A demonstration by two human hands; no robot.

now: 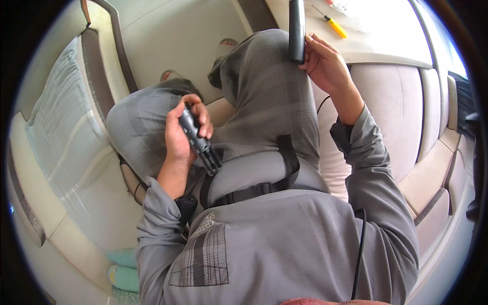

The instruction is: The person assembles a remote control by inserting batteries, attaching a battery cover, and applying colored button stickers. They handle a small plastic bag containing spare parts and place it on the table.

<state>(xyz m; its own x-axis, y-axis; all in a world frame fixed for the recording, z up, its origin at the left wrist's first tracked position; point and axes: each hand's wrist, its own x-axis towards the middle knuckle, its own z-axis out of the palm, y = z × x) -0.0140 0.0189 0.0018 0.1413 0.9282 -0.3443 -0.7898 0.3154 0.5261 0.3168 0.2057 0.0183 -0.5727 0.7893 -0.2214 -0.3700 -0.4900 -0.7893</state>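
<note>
My left hand is wrapped round a dark grey, tube-shaped device, held slanting above my lap. Its lower end looks black and uneven, with small notches; its exact kind I cannot make out. Over by the table's edge, my right hand pinches a long, smooth black casing-like piece near its lower end. That piece stands roughly lengthwise above my knee, and its top runs out of the picture. The two held things are well apart.
On the pale table at the upper right lies a yellow-handled screwdriver, near a small clear-and-red item. Padded cream seats flank me. A pale cloth covers the left seat, with teal cushions below it.
</note>
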